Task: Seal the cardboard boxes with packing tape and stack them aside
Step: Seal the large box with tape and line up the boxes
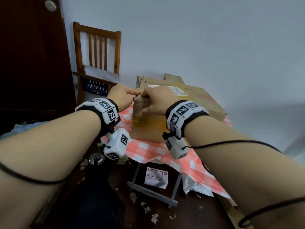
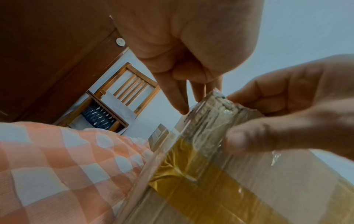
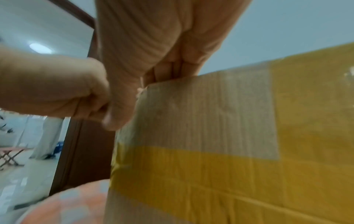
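Head view shows your left hand (image 1: 121, 95) and right hand (image 1: 157, 100) both pinching clear tape at the top left corner of the brown cardboard box (image 1: 148, 128) on the checked table's (image 1: 148, 151) left edge. Sealing looks unfinished; stacking remains.

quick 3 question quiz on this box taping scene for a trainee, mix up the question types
1. True or false: both hands are at the top corner of the cardboard box.
2. The cloth under the box is: A plain blue, B orange and white check, C green stripes.
3. What furniture stands against the wall behind the left hand?

Key: 1 true, the right hand is there too; 2 B, the tablecloth; 3 a wooden chair.
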### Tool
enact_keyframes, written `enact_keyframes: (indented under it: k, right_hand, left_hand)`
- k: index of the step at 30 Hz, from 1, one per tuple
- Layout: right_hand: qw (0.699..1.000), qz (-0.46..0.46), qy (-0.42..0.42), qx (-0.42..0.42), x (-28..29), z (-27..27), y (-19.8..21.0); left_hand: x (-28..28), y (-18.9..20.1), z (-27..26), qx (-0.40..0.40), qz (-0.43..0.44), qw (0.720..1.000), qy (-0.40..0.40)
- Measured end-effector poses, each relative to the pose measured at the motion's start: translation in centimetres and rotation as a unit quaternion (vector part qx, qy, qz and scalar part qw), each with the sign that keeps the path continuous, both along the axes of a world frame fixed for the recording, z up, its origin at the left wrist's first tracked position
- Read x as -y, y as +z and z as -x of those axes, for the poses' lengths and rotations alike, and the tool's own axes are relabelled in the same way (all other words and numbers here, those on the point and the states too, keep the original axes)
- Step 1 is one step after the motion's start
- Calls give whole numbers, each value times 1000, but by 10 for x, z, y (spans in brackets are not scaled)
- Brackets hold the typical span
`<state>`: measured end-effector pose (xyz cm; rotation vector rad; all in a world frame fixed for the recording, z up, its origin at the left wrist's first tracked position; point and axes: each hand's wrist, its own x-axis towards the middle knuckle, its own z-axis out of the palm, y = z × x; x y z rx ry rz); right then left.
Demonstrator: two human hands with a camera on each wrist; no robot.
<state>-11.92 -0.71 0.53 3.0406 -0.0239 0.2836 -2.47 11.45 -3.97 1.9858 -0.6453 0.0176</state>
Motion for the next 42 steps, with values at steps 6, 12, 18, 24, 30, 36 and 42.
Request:
enact_keyframes:
  k: [6,12,18,24,30,36,42]
  right_hand:
    - [996,-84,-4,17,4,-1,6]
    - [907,-414,-45,62,22,-5,3]
    - [885,-456,-45,81,18,0,2]
    - [906,-413,-52,76,17,1,1]
    - [920,-384,-36,63,19,-3,-3]
    - [918,-390,-32,66,18,-5,-5]
    - [915,-396,-30,71,21,-6,-6]
  left_hand:
    - [0,2,8,-7,7,1000,-3]
    - [-1,5,14,0,10,1000,6]
    - [8,4,37,31,17,998,48]
    - [29,-8,44,-110,174,976,77]
    - [33,3,31,-88,58,990,93]
    - [34,7,26,8,-41,989,145]
    - [33,7,18,15,-39,982,182]
